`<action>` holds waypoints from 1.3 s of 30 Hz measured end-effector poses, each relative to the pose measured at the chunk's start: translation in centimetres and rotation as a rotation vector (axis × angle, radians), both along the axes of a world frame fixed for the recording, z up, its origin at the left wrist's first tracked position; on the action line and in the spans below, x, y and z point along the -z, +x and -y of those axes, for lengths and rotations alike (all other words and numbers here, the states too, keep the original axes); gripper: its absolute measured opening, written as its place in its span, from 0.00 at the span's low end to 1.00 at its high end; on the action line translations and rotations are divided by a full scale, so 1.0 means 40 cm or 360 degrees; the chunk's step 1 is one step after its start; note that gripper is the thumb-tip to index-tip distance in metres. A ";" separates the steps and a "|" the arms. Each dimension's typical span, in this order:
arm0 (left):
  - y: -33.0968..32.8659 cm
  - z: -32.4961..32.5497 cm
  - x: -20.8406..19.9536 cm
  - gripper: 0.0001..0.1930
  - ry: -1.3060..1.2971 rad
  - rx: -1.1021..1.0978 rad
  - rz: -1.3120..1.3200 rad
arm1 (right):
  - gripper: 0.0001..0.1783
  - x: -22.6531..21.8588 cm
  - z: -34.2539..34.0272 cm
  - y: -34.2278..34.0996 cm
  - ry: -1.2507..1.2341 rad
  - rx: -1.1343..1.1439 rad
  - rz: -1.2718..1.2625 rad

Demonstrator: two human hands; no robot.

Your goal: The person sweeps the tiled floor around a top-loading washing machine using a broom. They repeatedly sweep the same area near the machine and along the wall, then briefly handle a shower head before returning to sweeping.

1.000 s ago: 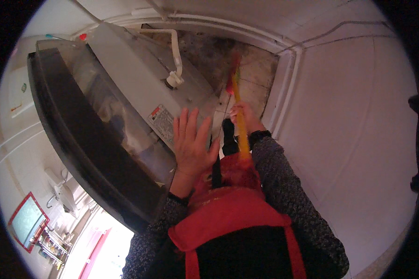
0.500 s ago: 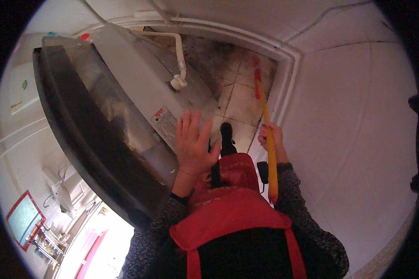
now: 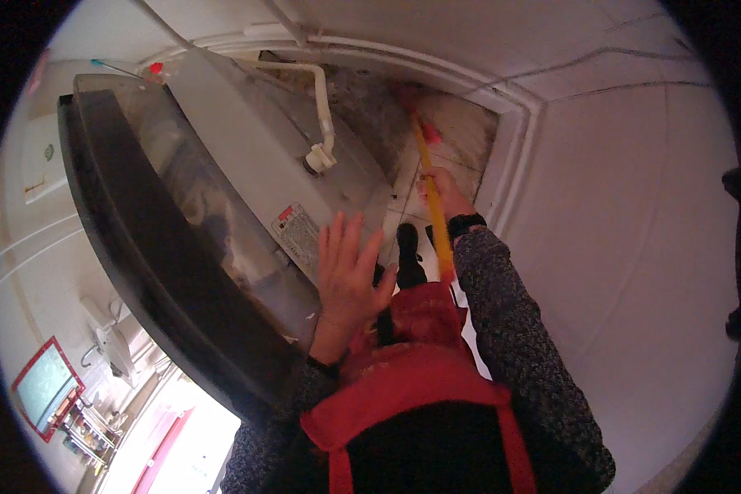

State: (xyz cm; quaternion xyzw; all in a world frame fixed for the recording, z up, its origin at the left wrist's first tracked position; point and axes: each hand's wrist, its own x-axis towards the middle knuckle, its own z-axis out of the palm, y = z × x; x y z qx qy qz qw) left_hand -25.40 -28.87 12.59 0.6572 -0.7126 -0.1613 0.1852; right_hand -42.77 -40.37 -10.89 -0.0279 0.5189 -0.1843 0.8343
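Grey panel point(image 3: 239, 140) at left bears a rectangular label point(image 3: 295, 228) with a red block; its print is too small to read. Left hand point(image 3: 347, 272) is spread, fingers slightly apart, just beside the label; contact with the panel cannot be told. Red apron point(image 3: 403, 362) shows faint, illegible marks. Yellow pole point(image 3: 439, 235), right of the left hand, is gripped in the right hand point(image 3: 445, 191), its blurred red head point(image 3: 432, 132) over floor tiles point(image 3: 461, 123).
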 end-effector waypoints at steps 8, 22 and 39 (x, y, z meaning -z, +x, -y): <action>0.004 -0.001 0.002 0.23 -0.0014 -0.0012 0.0006 | 0.09 -0.141 -0.153 -0.024 0.0060 0.0161 0.0260; 0.004 -0.010 0.019 0.23 -0.0220 0.0069 0.0052 | 0.08 -0.168 -0.335 -0.176 0.0178 0.0763 0.0035; 0.014 -0.051 0.101 0.21 -0.0450 0.0137 0.0362 | 0.12 -0.291 -0.984 -0.124 0.0330 0.0627 0.0025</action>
